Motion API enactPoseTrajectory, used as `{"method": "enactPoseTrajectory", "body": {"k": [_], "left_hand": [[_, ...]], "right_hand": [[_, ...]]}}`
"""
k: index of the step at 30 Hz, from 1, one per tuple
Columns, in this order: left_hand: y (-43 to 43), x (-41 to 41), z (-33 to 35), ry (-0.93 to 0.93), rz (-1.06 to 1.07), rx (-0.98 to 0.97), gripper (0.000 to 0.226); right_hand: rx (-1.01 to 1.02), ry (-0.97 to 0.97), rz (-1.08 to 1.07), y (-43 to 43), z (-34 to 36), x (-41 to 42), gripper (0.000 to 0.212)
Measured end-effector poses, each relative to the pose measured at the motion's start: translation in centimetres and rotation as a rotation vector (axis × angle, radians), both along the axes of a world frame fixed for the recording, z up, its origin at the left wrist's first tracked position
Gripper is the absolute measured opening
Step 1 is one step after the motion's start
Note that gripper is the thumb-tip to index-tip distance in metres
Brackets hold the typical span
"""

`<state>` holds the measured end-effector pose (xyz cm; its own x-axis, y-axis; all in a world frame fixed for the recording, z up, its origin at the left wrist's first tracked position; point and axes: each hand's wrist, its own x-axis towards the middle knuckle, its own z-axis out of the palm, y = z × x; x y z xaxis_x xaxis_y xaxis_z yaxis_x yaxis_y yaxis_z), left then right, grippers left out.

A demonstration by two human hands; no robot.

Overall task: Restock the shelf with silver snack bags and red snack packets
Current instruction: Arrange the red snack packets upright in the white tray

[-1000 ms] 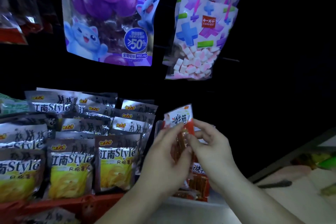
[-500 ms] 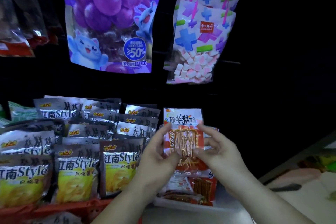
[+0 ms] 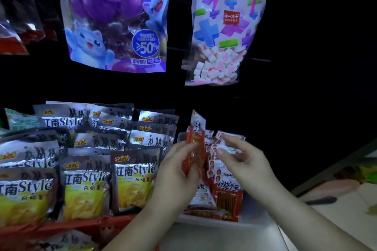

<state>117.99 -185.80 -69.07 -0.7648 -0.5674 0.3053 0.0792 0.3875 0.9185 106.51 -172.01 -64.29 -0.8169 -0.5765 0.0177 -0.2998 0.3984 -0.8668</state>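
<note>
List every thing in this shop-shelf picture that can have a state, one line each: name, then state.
left hand: grips red plastic snack packet, upright, edge-on
right hand: open, empty, over the tray's packets
row of red snack packets: standing in white plastic tray
silver foil snack bags: standing in rows
purple grape sweet bag: hanging
clear marshmallow bag with pink cords: hanging

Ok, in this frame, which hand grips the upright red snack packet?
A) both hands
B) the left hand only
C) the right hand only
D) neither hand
B: the left hand grips the red snack packet edge-on, while the right hand hovers apart from it, fingers loose, over the row of packets in the white bin.
</note>
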Motion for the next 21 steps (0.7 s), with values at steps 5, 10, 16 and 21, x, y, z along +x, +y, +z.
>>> {"method": "enactPoseTrajectory", "body": {"k": [5, 10, 16, 21], "left_hand": [[2.0, -0.1, -1.5, -0.058, -0.223, -0.462, 0.024], [1.2, -0.2, -2.2, -0.047, -0.188, 0.013, 0.028], [-1.9, -1.6, -1.7, -0.061, -0.07, 0.322, 0.039], [-2.1, -2.1, -2.3, -0.105, -0.068, 0.266, 0.039]], "right_hand": [[-0.307, -0.411, -0.068, -0.9, 0.4, 0.1, 0.028], [-0.126, -0.206, -0.124, -0.5, -1.6, -1.4, 0.033], [-0.107, -0.146, 0.07, -0.7, -1.8, -1.5, 0.059], [0.091, 0.002, 0.07, -0.5, -1.3, -2.6, 0.048]]}}
